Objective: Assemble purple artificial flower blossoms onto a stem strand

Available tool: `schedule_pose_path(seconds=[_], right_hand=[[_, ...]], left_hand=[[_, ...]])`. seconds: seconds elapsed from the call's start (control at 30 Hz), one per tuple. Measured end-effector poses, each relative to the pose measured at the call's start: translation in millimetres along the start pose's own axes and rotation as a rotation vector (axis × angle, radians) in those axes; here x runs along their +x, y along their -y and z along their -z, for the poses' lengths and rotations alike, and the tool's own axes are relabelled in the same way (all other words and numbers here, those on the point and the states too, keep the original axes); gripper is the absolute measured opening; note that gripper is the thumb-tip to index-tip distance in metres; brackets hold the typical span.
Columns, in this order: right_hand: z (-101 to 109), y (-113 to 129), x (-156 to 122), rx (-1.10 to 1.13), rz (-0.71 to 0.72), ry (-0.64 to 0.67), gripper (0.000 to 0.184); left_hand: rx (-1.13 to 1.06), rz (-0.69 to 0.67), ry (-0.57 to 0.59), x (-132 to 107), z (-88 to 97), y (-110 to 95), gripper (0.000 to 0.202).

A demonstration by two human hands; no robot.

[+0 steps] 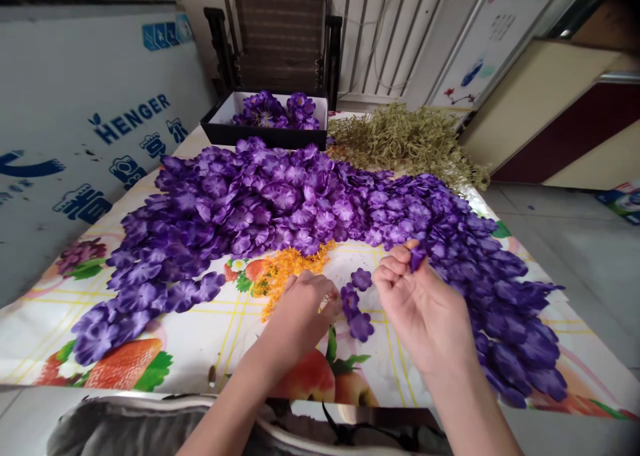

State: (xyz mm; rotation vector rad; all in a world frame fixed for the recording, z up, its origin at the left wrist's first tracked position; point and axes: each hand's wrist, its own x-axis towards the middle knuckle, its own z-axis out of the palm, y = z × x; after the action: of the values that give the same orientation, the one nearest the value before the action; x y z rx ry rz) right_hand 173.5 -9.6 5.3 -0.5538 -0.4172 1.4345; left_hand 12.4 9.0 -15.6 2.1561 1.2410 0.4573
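The right hand (425, 309) is lifted and bent, its finger and thumb pinched tight on a purple cloth flower (417, 257), while the left hand (300, 313) curls down just beside a little row of purple flowers (356, 306) on the tablecloth (200, 349), and I cannot tell if it holds anything.

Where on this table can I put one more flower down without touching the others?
The printed tablecloth shows below the small flowers, between the left hand and right hand, down to the near edge. A second patch lies near left, below the purple heap, around the strawberry print. Crowded: the middle and right, under the heap.
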Motion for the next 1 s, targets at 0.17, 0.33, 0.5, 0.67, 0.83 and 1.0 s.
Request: schedule_pose_path(seconds=[0.17,0.33,0.5,0.67,0.83,1.0], right_hand=[[0,9,-9,-0.133,0.032,0.175,0.015],[-3,13,-22,-0.576,0.122,0.284,0.01],[-17,11,-33,-0.838,0.303,0.394,0.022],[-25,11,-39,-0.991,0.447,0.42,0.03],[-30,9,-39,-1.083,0.512,0.434,0.025],[-36,6,-37,-1.141,0.565,0.421,0.026]], left_hand=[[-0.123,-0.072,-0.094,-7,17.8,-14,0.011],[-0.227,-0.226,-0.238,-23,32.8,-30,0.021],[-0.275,-0.254,-0.136,-31,37.9,-34,0.026],[-0.26,-0.357,-0.159,-35,43.9,-32,0.02],[-0.25,-0.398,-0.192,-39,47.8,-28,0.018],[-0.189,-0.441,-0.237,-38,49.2,-20,0.018]])
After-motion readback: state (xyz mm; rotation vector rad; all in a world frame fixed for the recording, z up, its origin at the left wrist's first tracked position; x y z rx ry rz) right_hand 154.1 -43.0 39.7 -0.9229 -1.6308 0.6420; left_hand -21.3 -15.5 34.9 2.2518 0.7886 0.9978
